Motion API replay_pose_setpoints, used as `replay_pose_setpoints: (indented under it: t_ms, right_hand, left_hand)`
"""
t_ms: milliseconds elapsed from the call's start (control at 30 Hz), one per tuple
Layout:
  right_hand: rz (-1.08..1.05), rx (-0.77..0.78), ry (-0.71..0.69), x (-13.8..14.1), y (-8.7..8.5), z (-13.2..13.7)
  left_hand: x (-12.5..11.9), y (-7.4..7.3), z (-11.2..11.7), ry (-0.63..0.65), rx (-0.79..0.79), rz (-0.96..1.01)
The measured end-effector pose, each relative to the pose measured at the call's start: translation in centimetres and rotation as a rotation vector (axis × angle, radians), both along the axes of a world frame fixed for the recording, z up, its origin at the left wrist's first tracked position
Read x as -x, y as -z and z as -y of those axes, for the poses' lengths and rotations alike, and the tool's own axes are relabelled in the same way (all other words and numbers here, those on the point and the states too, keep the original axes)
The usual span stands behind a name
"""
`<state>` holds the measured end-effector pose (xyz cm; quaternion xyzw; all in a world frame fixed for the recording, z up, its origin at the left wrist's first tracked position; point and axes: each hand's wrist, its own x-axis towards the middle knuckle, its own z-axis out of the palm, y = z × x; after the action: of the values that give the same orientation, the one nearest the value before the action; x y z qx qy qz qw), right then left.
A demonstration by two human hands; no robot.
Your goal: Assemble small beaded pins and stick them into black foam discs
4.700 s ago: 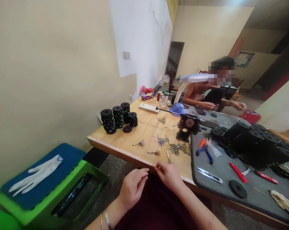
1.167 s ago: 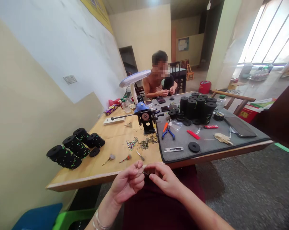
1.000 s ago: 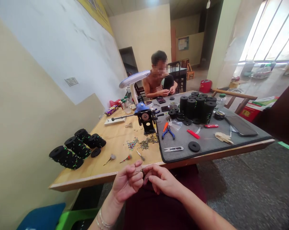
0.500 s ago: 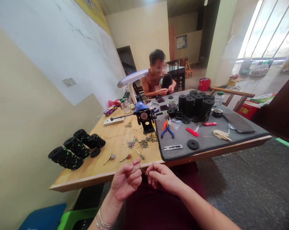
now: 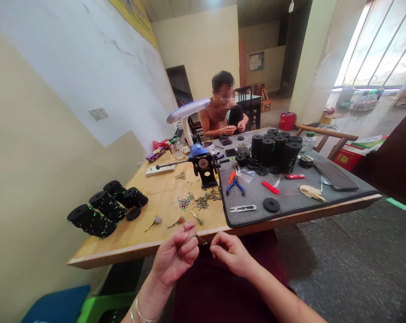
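My left hand (image 5: 176,256) and my right hand (image 5: 232,256) are held close together over my lap, just in front of the wooden table's (image 5: 162,197) near edge. The fingers of both hands are pinched. Between them runs a small thin dark piece (image 5: 200,239), too small to name; the left hand's fingertips pinch one end and the right hand's fingertips sit at the other. Piles of small beads and metal bits (image 5: 199,201) lie on the table right beyond my hands.
Black spools (image 5: 105,206) stand at the table's left. A black winder (image 5: 205,168) and white lamp (image 5: 187,112) sit mid-table. A grey mat (image 5: 290,193) holds pliers (image 5: 235,184), snips (image 5: 243,208), spool stacks (image 5: 275,150) and a phone (image 5: 335,175). Another person (image 5: 223,114) works at the far end.
The camera swung right from the green stool side to face the table. In the last second my hands drew slightly apart, with the thin piece now showing between them.
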<state>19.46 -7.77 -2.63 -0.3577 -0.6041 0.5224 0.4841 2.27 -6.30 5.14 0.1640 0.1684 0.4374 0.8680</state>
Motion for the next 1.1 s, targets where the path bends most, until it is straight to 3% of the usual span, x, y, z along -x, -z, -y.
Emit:
replay_pose_setpoints:
  t_ms: [100, 233, 367, 500, 700, 1100]
  right_hand:
    - [0.005, 0.016, -0.024, -0.1, 0.4, 0.0]
    - [0.006, -0.04, -0.085, -0.2, -0.5, -0.2]
    - [0.106, -0.184, 0.022, 0.1, -1.9, -0.5]
    - [0.134, -0.197, 0.068, 0.7, -2.5, -0.7]
    - [0.031, -0.112, 0.038, 1.0, -1.4, -0.6]
    - [0.048, -0.046, -0.019, 0.6, 0.5, 0.0]
  left_hand:
    - [-0.1, 0.0, 0.0, 0.018, -0.005, 0.011]
    - [-0.3, -0.1, -0.1, 0.051, 0.009, 0.028]
    - [-0.4, -0.3, -0.1, 0.056, 0.027, 0.02]
    - [-0.5, -0.4, -0.1, 0.054, 0.037, 0.037]
    - [-0.5, -0.2, -0.2, 0.044, 0.028, 0.002]
    - [-0.7, -0.1, -0.4, 0.033, 0.033, 0.009]
